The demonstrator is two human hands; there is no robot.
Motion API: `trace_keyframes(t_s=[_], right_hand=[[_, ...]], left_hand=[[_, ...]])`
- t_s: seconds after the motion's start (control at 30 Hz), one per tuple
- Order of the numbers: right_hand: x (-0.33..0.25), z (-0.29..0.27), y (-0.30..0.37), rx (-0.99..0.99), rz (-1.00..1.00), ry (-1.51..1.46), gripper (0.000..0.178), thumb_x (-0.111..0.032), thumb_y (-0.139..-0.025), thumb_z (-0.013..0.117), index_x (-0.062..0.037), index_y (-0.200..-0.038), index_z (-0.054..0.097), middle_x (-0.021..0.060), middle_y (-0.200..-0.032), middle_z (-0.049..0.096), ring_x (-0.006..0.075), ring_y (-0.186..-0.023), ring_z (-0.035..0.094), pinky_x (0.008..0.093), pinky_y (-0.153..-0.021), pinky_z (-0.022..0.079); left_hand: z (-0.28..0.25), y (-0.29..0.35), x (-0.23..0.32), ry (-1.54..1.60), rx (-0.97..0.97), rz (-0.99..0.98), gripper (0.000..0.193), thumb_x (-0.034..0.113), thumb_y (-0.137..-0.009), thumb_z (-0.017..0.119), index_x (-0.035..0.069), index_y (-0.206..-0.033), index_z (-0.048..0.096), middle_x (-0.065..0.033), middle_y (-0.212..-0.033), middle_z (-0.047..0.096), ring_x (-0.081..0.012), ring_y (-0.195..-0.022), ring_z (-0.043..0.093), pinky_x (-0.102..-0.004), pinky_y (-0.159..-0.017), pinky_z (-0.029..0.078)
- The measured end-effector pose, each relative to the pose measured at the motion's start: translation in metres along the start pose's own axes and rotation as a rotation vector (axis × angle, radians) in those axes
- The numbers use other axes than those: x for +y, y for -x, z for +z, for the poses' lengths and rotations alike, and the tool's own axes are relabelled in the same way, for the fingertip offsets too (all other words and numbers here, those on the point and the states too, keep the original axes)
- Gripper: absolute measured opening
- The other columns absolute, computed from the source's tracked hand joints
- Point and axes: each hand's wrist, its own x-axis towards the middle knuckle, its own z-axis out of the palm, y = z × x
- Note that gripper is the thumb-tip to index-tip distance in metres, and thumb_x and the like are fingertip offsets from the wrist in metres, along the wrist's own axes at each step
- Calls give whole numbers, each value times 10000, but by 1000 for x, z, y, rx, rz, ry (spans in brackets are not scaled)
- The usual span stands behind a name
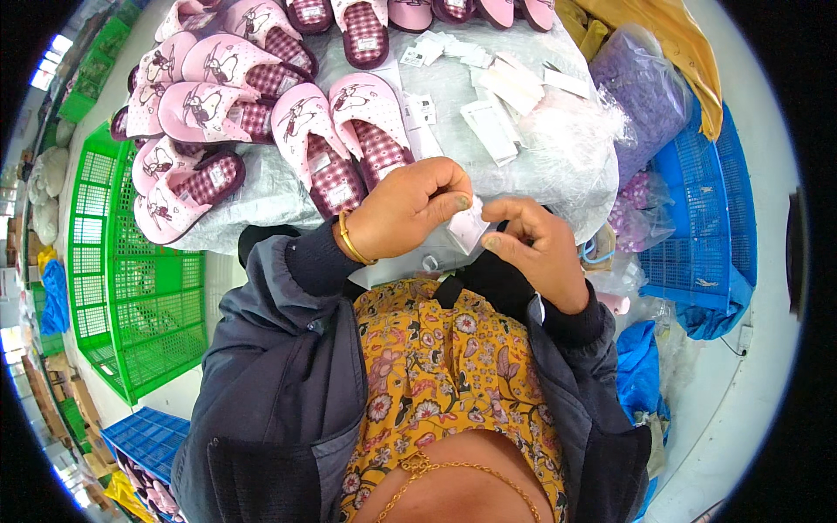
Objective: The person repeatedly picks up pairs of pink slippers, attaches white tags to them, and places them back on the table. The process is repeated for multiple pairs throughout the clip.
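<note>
A dark jacket (pixel 279 370) hangs open over a yellow floral top (pixel 449 366).

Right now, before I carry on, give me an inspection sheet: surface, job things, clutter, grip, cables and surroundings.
Surface: covered by a wrinkled, pale plastic sheet.
Job's things: a white tag in hand; pink slippers with checked insoles laid out at the far side and left.
Clutter: loose white cards and crumpled clear plastic toward the right.
Grip: left hand pinches the white tag; right hand is at its right side, whether touching I cannot tell.
Cables: a thin dark cord at far right, away from the hands.
Surroundings: green crate at left; blue basket and purple-filled bag at right.
</note>
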Motion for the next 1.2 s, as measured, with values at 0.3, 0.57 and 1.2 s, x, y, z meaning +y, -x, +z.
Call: trace_keyframes(t_s=[0.3,0.57,1.2], right_hand=[[-5,46,-24,-122,57,-366,137,-103,-952,631,17,-1013,651,-5,-919,638,64,-774,553,222,-711,462],[-21,68,-38,-466,196,-598,132,-129,-954,616,-6,-979,658,33,-876,621,112,-750,575,259,-689,477],[20,127,-143,82,-257,81,119,-109,-910,620,-4,-967,626,137,-815,665,224,-667,623,328,-640,497]], left_hand=[[-21,28,-3,27,91,10,70,80,-906,618,17,-922,591,-73,-803,577,-163,-721,551,-294,-666,455],[-55,65,-4,150,105,-13,47,42,-895,629,22,-923,597,-36,-869,578,-111,-780,523,-260,-714,441],[-118,4,-80,-1041,174,259,119,173,-800,661,94,-852,734,-76,-1281,601,-276,-1173,544,-419,-985,414]])
